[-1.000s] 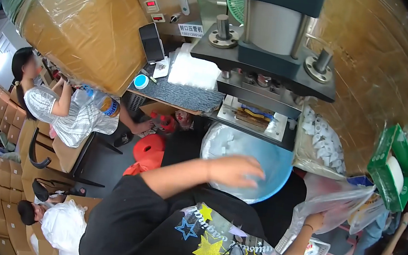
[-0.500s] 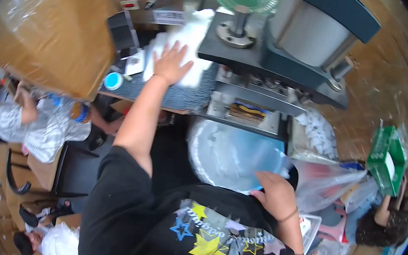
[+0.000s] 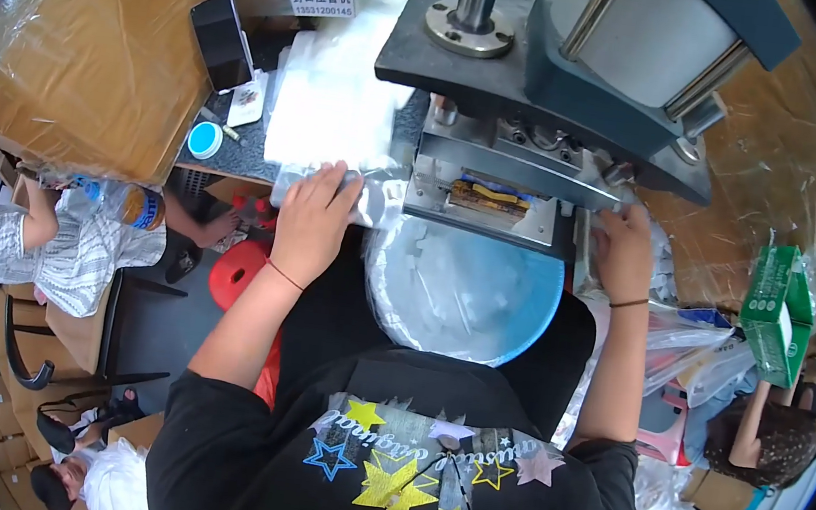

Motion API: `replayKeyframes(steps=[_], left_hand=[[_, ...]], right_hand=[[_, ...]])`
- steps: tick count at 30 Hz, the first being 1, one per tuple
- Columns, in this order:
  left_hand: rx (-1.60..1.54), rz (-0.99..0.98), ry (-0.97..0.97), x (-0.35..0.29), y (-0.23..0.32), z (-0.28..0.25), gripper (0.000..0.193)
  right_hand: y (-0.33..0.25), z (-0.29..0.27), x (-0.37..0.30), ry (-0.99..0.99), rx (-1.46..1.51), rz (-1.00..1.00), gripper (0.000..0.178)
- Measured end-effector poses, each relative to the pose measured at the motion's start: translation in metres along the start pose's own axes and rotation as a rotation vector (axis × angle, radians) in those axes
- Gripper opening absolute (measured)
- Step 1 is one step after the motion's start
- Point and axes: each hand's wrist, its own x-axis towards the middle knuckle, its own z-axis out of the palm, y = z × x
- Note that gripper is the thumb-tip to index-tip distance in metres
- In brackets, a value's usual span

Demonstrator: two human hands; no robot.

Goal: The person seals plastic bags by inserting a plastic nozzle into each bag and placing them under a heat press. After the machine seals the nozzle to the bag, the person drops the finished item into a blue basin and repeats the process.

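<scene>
Clear plastic [image 3: 380, 197] under left hand [image 3: 311, 219], fingers outstretched; right hand [image 3: 624, 251] curled beside press [image 3: 534, 118], grip unclear.

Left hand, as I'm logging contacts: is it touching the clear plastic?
Touching. The head view shows the left hand with its fingers laid over the near edge of the clear plastic.

Whitish plastic sheets [image 3: 329, 105], glossy, stacked flat on tabletop [image 3: 250, 153], clear lower end past front edge; white pieces [image 3: 664, 262] farther right, partly hidden
</scene>
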Motion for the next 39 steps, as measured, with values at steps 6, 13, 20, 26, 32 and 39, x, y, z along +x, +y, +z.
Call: replayKeyframes(steps=[6,13,20,26,32,39], left_hand=[[-1.204,-0.423,-0.069,-0.008,0.037,-0.001,0.02],[-1.291,-0.216,-0.417,0.002,0.097,-0.008,0.023],[-1.636,-0.377,-0.507,-0.011,0.123,-0.003,0.028],[-1.581,-0.38,-0.519,-0.014,0.13,0.004,0.021],[-1.722,-0.369,-0.609,-0.018,0.131,0.008,0.022],[-2.001,-0.492,-0.973,-0.011,0.139,0.006,0.022]], right_hand=[[-0.03,-0.018,-0.03,0.291,0.483,0.249,0.016],[-0.114,-0.044,-0.029,0.079,1.179,0.049,0.013],[-0.104,-0.043,-0.012,-0.083,0.754,-0.35,0.013],[-0.093,-0.057,-0.024,0.039,0.937,0.043,0.017],[-0.092,-0.045,-0.019,-0.193,0.613,-0.273,0.017],[-0.079,-0.054,-0.011,-0.35,0.618,-0.326,0.025]])
